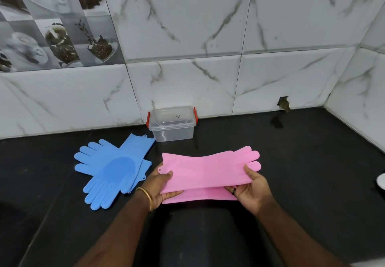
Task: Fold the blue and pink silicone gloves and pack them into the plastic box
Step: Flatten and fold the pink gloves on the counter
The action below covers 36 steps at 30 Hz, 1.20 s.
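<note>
Left fingers (pixel 166 185): curled on the cuff end of the pink gloves (pixel 208 173), thumb on top.
Right fingers (pixel 249 173): pinching the pink gloves near their finger end.
Blue gloves (pixel 112 168): crossed flat on the dark counter (pixel 312 162), left of the hands.
Plastic box (pixel 172 123): lidded, red clips, against the wall behind.
Pink gloves: stretched between both hands above the counter.

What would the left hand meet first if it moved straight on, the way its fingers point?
Probably the right hand: the left hand's fingers point rightward along the pink glove both hands hold. Depth is uncertain.
</note>
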Tool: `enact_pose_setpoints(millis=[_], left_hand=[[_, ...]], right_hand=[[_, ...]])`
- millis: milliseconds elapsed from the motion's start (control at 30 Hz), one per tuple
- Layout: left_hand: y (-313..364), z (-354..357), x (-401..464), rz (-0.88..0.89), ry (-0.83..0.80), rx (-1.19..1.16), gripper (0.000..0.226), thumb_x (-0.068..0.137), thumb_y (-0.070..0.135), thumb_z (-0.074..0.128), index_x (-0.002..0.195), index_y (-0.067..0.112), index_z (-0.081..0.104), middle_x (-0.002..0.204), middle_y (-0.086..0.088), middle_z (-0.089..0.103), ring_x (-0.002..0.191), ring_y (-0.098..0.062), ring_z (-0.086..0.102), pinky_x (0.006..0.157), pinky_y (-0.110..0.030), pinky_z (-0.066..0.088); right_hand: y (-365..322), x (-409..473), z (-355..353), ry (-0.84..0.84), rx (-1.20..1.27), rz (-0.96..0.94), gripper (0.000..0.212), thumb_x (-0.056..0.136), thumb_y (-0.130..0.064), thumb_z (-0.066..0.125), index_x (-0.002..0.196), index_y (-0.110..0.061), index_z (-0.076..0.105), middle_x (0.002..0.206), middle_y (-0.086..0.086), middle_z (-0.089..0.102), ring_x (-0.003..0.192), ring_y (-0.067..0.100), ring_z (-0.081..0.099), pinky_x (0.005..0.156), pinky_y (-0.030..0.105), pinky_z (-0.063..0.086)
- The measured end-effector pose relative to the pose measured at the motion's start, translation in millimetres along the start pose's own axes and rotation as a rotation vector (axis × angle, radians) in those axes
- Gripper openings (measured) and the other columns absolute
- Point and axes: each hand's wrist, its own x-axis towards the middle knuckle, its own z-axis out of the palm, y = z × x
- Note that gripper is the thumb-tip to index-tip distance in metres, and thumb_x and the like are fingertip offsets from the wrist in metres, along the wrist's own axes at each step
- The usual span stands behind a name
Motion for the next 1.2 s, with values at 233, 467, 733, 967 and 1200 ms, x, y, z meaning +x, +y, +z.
enact_pose_setpoints(millis=[233, 467, 733, 967, 1200], left_hand=[[-11, -4, 9, -0.012, 0.053, 0.081, 0.046, 0.096, 0.008, 0.055, 0.137, 0.029, 0.048, 0.122, -0.010, 0.063, 0.106, -0.037, 0.063, 0.081, -0.060, 0.056], [-15, -5, 14, 0.021, 0.017, 0.215, 0.045, 0.099, 0.007, 0.048, 0.143, 0.019, 0.043, 0.129, -0.013, 0.061, 0.112, -0.037, 0.062, 0.092, -0.057, 0.053], [-26, -13, 24, 0.100, 0.148, 0.403, 0.047, 0.093, 0.011, 0.062, 0.138, 0.010, 0.050, 0.126, -0.013, 0.063, 0.111, -0.032, 0.061, 0.098, -0.051, 0.051], [-20, -17, 27, 0.195, 0.368, 0.620, 0.036, 0.083, 0.016, 0.074, 0.117, 0.014, 0.063, 0.118, -0.006, 0.065, 0.103, -0.026, 0.062, 0.091, -0.042, 0.055], [-13, -20, 22, 0.280, 0.447, 0.871, 0.032, 0.072, 0.012, 0.082, 0.101, 0.009, 0.069, 0.098, -0.007, 0.072, 0.090, -0.021, 0.065, 0.095, -0.039, 0.053]], right_hand=[[10, 9, -9, 0.019, -0.011, 0.014, 0.033, 0.100, -0.026, 0.048, 0.125, -0.007, 0.059, 0.117, 0.020, 0.071, 0.104, 0.039, 0.070, 0.085, 0.056, 0.055], [13, 14, -18, 0.045, -0.032, 0.045, 0.031, 0.099, -0.022, 0.050, 0.124, -0.005, 0.058, 0.117, 0.021, 0.070, 0.104, 0.039, 0.070, 0.084, 0.058, 0.055], [0, 13, -19, 0.226, -0.390, -0.160, 0.025, 0.090, -0.005, 0.065, 0.116, -0.005, 0.062, 0.107, 0.018, 0.072, 0.098, 0.033, 0.070, 0.068, 0.042, 0.059], [-18, 14, -31, 0.398, -0.813, -0.348, 0.036, 0.080, -0.002, 0.075, 0.114, -0.005, 0.062, 0.103, 0.011, 0.070, 0.093, 0.028, 0.069, 0.076, 0.042, 0.059], [-28, 17, -45, 0.410, -1.007, -0.422, 0.029, 0.074, -0.004, 0.080, 0.097, -0.016, 0.065, 0.090, 0.001, 0.073, 0.079, 0.016, 0.070, 0.058, 0.029, 0.055]])
